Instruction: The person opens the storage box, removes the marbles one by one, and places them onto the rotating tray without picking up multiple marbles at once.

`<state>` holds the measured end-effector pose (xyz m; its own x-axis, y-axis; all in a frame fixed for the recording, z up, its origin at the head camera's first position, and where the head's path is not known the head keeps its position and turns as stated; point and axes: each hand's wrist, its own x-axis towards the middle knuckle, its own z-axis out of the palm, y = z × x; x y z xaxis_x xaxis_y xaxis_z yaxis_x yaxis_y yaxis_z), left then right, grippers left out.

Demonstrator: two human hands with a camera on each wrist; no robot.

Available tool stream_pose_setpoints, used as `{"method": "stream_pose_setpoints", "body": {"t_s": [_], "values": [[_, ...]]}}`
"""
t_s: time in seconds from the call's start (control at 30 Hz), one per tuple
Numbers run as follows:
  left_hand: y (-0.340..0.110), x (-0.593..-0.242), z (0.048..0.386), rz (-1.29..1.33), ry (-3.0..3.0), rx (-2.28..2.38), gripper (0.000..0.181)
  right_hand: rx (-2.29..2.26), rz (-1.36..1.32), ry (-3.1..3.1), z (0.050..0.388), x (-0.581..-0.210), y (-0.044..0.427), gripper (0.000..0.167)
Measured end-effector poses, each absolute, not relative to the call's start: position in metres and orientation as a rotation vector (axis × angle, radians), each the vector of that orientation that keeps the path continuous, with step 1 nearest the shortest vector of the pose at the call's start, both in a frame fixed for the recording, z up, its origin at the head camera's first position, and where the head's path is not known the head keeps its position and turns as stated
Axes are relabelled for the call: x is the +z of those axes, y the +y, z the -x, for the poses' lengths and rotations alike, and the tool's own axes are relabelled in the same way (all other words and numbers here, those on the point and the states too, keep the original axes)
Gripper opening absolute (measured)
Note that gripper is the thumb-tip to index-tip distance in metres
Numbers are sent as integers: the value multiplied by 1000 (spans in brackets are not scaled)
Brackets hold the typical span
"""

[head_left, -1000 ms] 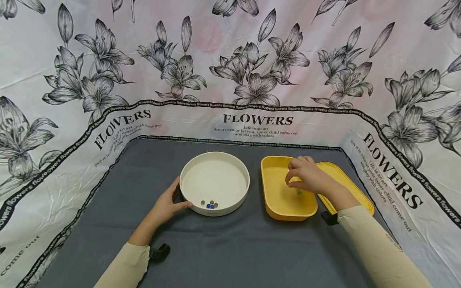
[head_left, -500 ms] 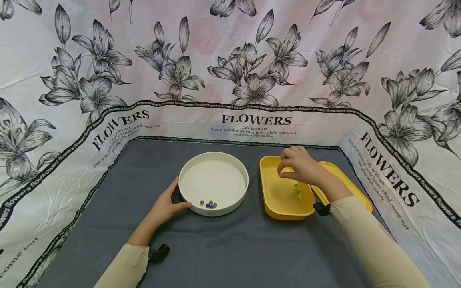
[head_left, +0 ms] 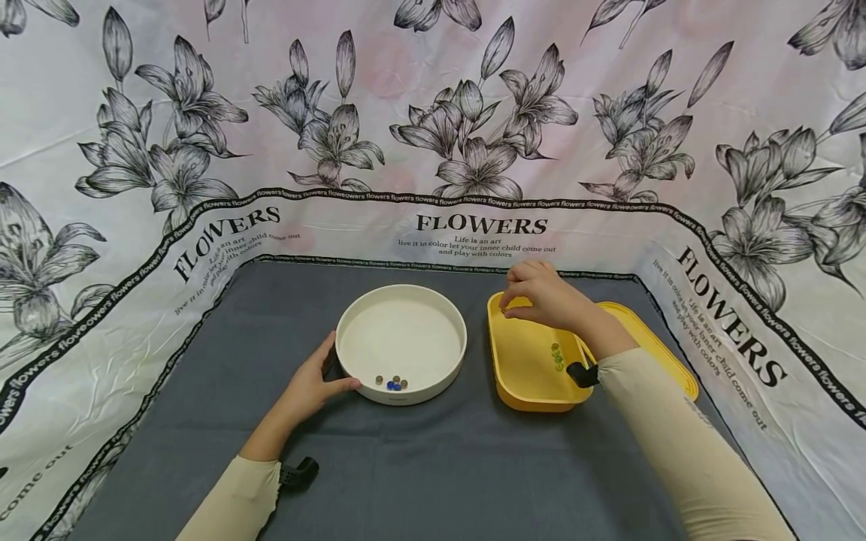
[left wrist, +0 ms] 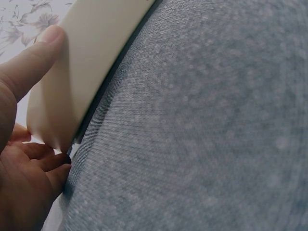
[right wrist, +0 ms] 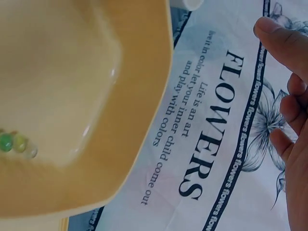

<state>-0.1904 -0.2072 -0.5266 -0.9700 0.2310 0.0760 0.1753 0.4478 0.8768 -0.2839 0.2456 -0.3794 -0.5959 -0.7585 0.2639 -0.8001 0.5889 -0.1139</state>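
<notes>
My left hand grips the side of a round white dish, its thumb on the near rim. In the left wrist view the thumb lies against the dish's wall, with the fingers bent at its base. Several brown and blue marbles sit near the dish's front. Over the back left of a yellow container, my right hand pinches a tiny thing, apparently a marble, mostly hidden by the fingertips. Green and yellowish marbles lie inside the container; the right wrist view shows a green marble there.
A yellow lid lies at the container's right, partly behind the right forearm. Grey cloth covers the table. A white flower-printed sheet rises behind and at both sides. Each wrist wears a black band.
My right hand has risen from inside the yellow container and moved left and away from me, uncovering the marbles there. My left hand and the white dish have stayed in place.
</notes>
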Motion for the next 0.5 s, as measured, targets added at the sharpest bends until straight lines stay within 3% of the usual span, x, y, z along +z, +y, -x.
{"method": "stream_pose_setpoints", "body": {"t_s": [0.5], "values": [[-206, -528, 192, -368, 2649, 1576, 119, 371, -1357, -2565, 298, -374, 216, 10]]}}
